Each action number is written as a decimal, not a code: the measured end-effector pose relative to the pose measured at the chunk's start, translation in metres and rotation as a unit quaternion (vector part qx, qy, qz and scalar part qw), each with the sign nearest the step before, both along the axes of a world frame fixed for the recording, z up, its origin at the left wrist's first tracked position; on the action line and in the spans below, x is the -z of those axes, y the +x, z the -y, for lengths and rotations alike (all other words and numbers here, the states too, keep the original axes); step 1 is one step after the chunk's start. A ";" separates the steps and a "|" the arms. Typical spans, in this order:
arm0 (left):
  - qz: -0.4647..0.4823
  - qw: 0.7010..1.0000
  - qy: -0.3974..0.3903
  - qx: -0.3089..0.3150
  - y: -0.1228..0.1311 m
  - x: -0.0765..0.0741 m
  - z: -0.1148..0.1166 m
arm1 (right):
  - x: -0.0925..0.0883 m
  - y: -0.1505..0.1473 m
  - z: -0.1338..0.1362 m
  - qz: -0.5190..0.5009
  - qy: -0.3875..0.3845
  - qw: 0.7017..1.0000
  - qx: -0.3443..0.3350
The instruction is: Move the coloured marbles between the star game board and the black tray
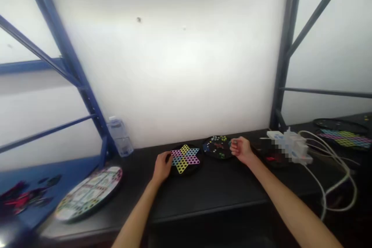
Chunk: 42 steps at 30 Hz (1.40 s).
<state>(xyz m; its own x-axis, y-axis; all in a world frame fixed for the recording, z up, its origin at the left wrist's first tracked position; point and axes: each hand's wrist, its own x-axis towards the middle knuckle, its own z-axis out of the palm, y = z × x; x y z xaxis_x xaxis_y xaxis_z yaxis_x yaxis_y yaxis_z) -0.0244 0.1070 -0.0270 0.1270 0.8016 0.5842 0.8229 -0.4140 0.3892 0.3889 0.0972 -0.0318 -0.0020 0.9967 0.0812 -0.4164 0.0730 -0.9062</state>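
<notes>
From my head view, a black tabletop (200, 197) runs along a pale wall (180, 66), framed by a blue metal post (68, 46) on the left and a dark grey one (284, 54) on the right. A clear bottle (120, 138) stands by the wall; white plugs (297, 145) and looping cables (353, 186) lie at the right. The star-patterned board (184, 159) lies between my hands, right beside my left hand (163, 167), whose fingers curve at its left edge; I can't tell whether they grip it. My right hand (241, 150) is at the right side of a dark round tray (213, 152) of small coloured pieces, fingertips drawn together; whether they pinch a piece I cannot tell. Print on the round patterned board (90, 192) at far left is too blurred to read.
</notes>
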 end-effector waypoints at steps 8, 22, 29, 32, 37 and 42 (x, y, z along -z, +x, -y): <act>0.002 1.000 0.013 -0.005 -0.003 -0.002 0.004 | 0.002 -0.014 0.004 0.356 0.032 0.907 0.221; 0.006 1.000 0.003 -0.001 -0.004 -0.005 0.010 | -0.020 -0.057 0.025 0.812 0.059 0.576 0.077; 0.004 1.000 -0.002 0.000 -0.004 -0.003 0.009 | -0.026 -0.059 0.036 0.815 0.040 0.573 0.070; 0.004 1.000 -0.004 -0.002 -0.005 -0.002 0.008 | -0.030 -0.061 0.040 0.813 0.035 0.578 0.067; 0.012 1.000 -0.008 -0.017 -0.006 -0.001 0.007 | -0.035 -0.064 0.042 0.813 0.018 0.580 0.055; 0.016 1.000 -0.013 -0.017 -0.007 -0.001 0.007 | -0.035 -0.063 0.043 0.806 0.003 0.590 0.051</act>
<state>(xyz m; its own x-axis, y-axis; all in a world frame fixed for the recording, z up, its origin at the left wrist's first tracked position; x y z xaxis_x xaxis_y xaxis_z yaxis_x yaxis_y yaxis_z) -0.0309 0.1001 -0.0264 0.0818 0.8202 0.5661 0.8231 -0.3759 0.4258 0.3258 0.0542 0.0037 -0.0220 0.9980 0.0599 0.9924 0.0290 -0.1193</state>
